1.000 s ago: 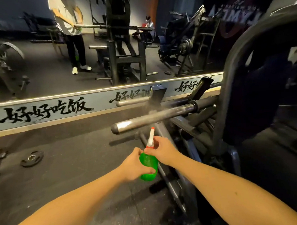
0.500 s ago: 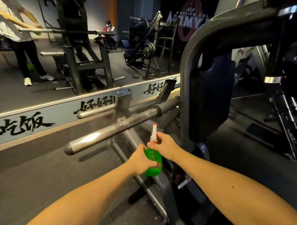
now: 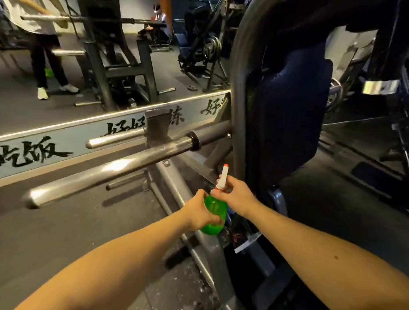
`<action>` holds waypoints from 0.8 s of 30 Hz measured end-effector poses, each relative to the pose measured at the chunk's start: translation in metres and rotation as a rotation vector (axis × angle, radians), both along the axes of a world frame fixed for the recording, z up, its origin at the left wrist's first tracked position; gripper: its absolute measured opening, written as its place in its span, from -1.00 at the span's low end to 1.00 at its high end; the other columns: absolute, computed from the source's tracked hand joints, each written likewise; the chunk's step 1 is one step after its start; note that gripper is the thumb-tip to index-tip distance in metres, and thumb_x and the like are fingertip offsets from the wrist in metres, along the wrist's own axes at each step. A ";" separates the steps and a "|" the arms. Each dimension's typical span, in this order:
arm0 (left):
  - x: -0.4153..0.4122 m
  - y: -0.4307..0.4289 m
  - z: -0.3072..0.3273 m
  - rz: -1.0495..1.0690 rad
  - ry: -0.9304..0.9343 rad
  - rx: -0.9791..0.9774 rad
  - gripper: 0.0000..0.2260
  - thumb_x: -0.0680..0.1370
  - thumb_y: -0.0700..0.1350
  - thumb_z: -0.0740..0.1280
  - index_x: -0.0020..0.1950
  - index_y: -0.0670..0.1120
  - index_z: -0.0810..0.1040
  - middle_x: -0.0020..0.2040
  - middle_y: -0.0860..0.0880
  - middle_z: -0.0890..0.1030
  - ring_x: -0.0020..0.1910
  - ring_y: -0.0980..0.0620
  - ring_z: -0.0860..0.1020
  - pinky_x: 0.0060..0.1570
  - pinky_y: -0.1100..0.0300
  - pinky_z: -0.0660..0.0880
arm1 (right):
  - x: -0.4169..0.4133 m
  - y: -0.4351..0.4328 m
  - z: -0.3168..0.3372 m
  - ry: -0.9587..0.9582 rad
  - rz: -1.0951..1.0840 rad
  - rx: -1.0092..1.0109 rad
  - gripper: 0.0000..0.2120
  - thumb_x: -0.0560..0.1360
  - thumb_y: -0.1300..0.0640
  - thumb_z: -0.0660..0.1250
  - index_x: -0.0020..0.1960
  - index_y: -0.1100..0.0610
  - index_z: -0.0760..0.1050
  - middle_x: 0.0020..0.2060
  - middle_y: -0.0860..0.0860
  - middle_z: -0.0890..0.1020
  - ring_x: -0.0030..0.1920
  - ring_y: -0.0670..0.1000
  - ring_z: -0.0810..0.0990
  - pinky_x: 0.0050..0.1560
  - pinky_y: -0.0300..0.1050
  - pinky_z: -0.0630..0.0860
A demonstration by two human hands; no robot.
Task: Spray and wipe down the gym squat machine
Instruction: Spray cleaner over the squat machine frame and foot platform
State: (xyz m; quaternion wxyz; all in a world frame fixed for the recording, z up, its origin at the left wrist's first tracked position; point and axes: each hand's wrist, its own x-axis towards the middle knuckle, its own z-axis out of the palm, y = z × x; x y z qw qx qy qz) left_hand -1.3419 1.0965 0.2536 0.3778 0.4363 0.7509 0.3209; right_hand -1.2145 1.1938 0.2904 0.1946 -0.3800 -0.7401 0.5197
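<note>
- The left hand (image 3: pixel 197 211) is clenched round the rounded belly of the translucent green plastic spray bottle (image 3: pixel 214 216), with the thumb lying over its front.
- The right hand (image 3: pixel 239 195) grasps the same bottle at its neck, fingers curled round the base of the white plastic nozzle with a red tip (image 3: pixel 223 177).
- The bottle is held in the air in front of the squat machine, just left of the machine's upright frame and below the bar. Its nozzle tilts up and slightly right.
- Since half a second ago both hands have kept the same hold, but the bottle sits further right in the view, closer to the frame. A second ago a haze of spray hung over the bar; none shows there now.
- The long, round, brushed-steel weight bar (image 3: pixel 110 173) juts leftward, smooth and glossy, with a bright glare patch and a dark collar near the frame.
- The thick, curved, grey-painted steel frame tube (image 3: pixel 237 87) rises beside the nozzle.
- Behind it sits the dark navy padded cushion (image 3: pixel 291 118), with rounded corners and a faintly speckled surface.
- The dark grey floor (image 3: pixel 50 232) looks matte and rubbery, with pale scuffs near the machine's base.
- A pale wall strip with black brush lettering (image 3: pixel 34 151) runs beneath the mirror (image 3: pixel 14 111).
</note>
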 end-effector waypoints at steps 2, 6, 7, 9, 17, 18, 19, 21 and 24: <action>0.010 0.004 -0.017 -0.004 -0.027 -0.023 -0.34 0.26 -0.05 0.65 0.19 -0.10 0.34 0.06 -0.04 0.59 0.07 -0.04 0.62 0.08 -0.05 0.61 | 0.009 0.004 -0.017 -0.019 -0.009 -0.033 -0.72 0.48 0.25 0.55 0.12 0.10 0.53 -0.06 0.00 0.64 -0.02 -0.06 0.60 -0.08 -0.40 0.56; 0.032 0.005 -0.053 0.019 -0.097 -0.090 -0.35 0.23 -0.08 0.67 0.12 -0.07 0.34 0.07 -0.07 0.61 0.07 -0.04 0.63 0.10 -0.06 0.61 | 0.026 0.008 -0.052 -0.115 -0.009 -0.090 -0.67 0.50 0.25 0.52 0.22 0.19 0.54 -0.03 0.04 0.62 -0.01 -0.04 0.58 -0.12 -0.44 0.53; 0.037 0.005 -0.064 0.024 -0.112 -0.111 -0.33 0.18 -0.04 0.66 0.11 -0.06 0.33 0.07 -0.08 0.61 0.07 -0.06 0.63 0.11 -0.10 0.61 | 0.030 0.008 -0.060 -0.138 -0.004 -0.110 -0.67 0.52 0.24 0.51 0.23 0.16 0.52 -0.03 0.05 0.62 -0.01 -0.04 0.58 -0.12 -0.43 0.52; 0.046 0.004 -0.087 0.031 -0.147 -0.134 -0.26 0.06 0.05 0.61 0.11 -0.05 0.33 0.06 -0.07 0.61 0.04 -0.04 0.63 0.10 -0.11 0.61 | 0.038 0.011 -0.080 -0.212 0.004 -0.131 -0.70 0.52 0.19 0.51 0.17 0.07 0.48 -0.03 0.05 0.64 -0.02 -0.02 0.60 -0.03 -0.29 0.55; 0.078 -0.008 -0.135 0.056 -0.242 -0.236 -0.41 0.31 -0.23 0.65 0.15 -0.17 0.35 0.02 -0.04 0.58 0.01 -0.01 0.60 -0.05 0.13 0.59 | 0.063 0.005 -0.133 -0.317 0.005 -0.228 -0.77 0.51 0.21 0.53 0.09 0.12 0.53 -0.14 -0.05 0.64 -0.10 -0.08 0.62 -0.13 -0.37 0.53; 0.078 -0.009 -0.136 0.059 -0.251 -0.227 -0.42 0.32 -0.25 0.64 0.15 -0.17 0.34 -0.02 -0.01 0.54 -0.02 0.02 0.56 -0.11 0.18 0.55 | 0.063 0.004 -0.134 -0.319 0.018 -0.228 -0.75 0.50 0.20 0.53 0.10 0.11 0.53 -0.12 -0.04 0.65 -0.08 -0.07 0.62 -0.08 -0.32 0.55; 0.077 -0.009 -0.136 0.061 -0.249 -0.228 -0.42 0.32 -0.26 0.63 0.15 -0.17 0.34 -0.03 0.00 0.52 -0.03 0.03 0.54 -0.12 0.18 0.54 | 0.062 0.003 -0.133 -0.318 0.028 -0.224 -0.73 0.49 0.20 0.54 0.11 0.09 0.52 -0.11 -0.03 0.66 -0.07 -0.06 0.63 -0.02 -0.26 0.57; 0.073 -0.010 -0.131 0.069 -0.244 -0.220 -0.42 0.32 -0.27 0.64 0.16 -0.18 0.34 -0.03 -0.03 0.54 -0.05 0.02 0.54 -0.05 0.09 0.56 | 0.059 0.004 -0.131 -0.309 0.033 -0.201 -0.72 0.48 0.21 0.55 0.10 0.08 0.51 -0.10 -0.01 0.66 -0.08 -0.06 0.63 0.02 -0.21 0.58; 0.064 -0.016 -0.120 0.085 -0.264 -0.182 -0.42 0.32 -0.29 0.63 0.12 -0.13 0.32 0.00 -0.08 0.55 -0.05 0.01 0.55 -0.03 0.08 0.58 | 0.048 0.002 -0.123 -0.276 0.048 -0.152 -0.73 0.46 0.25 0.56 0.07 0.11 0.54 -0.19 -0.07 0.64 -0.20 -0.18 0.59 -0.11 -0.31 0.54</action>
